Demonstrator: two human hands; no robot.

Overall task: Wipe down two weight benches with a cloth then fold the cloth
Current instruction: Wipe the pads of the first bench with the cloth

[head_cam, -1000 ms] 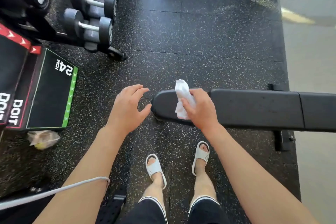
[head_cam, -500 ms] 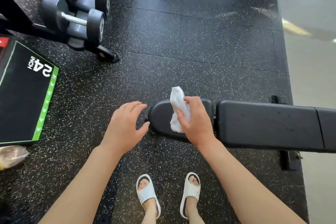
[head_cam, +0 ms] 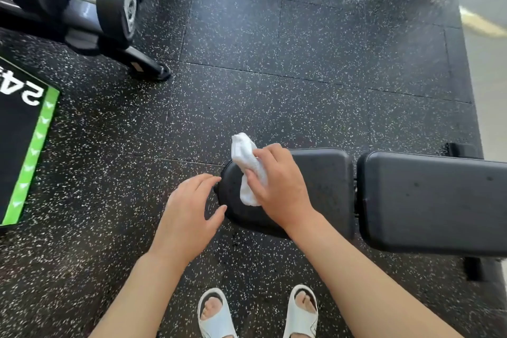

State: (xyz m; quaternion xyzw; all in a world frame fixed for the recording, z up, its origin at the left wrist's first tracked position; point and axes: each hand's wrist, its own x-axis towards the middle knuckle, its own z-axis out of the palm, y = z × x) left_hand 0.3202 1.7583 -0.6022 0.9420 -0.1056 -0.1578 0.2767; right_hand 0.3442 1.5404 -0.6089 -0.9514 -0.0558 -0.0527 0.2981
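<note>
From the head camera, looking straight down, the weight bench [head_cam: 411,200] runs from the middle of the frame out to the right edge, its black pad split into a short seat section and a longer one with a narrow gap between them. The right hand [head_cam: 282,186] sits over the rounded left end of the seat, fingers curled round a bunched white cloth [head_cam: 248,170]; the cloth lies against the pad, with its upper end sticking out past the far edge of the seat. The left hand [head_cam: 186,217] is just left of that end, fingers loosely spread and holding nothing; whether the fingertips touch the pad edge I cannot tell. Two feet in white slides [head_cam: 216,315] stand at the bottom centre on the speckled rubber floor [head_cam: 301,77]. A dumbbell rack [head_cam: 90,8] fills the upper left, and a black box with a green edge [head_cam: 24,151] lies at the left border.
</note>
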